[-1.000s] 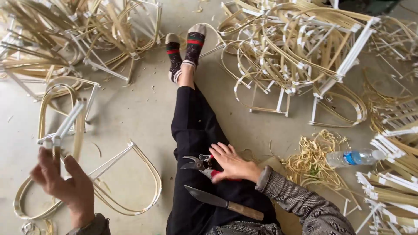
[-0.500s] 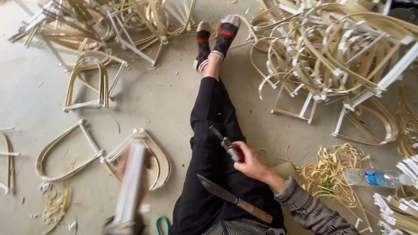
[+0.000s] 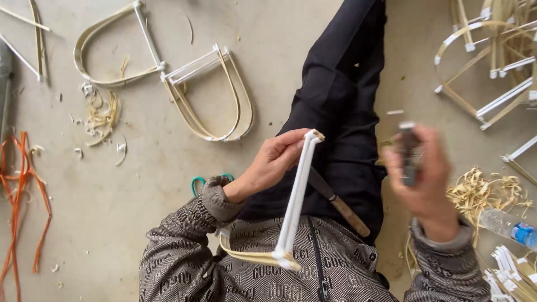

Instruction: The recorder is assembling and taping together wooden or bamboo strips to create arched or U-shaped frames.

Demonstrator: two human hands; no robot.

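Across the concrete floor [image 3: 168, 184] lie finished bent bamboo frames [image 3: 207, 95], with more heaped at the upper right [image 3: 492, 61] and a nest of pale shavings [image 3: 486, 193] beside a plastic bottle [image 3: 512, 226]. The person sits with a black-trousered leg [image 3: 341, 95] stretched out, and a knife [image 3: 338, 201] with a wooden handle rests across the lap.

The left hand [image 3: 274, 162] is closed on the upper end of a white-wrapped bamboo frame [image 3: 296, 201], thumb and fingers pinching near its top corner; the frame slants down to its bowed strip at the lap. The right hand [image 3: 422, 179] is wrapped round a small dark tool [image 3: 408, 151] (blurred, so its kind cannot be told), held apart from the frame.

To work the frame well, the left grip should likely sit close to the joint being treated, so the slim bar does not flex. The tool is best brought in squarely at the corner, away from the fingertips, with the knife kept clear of the moving forearm.
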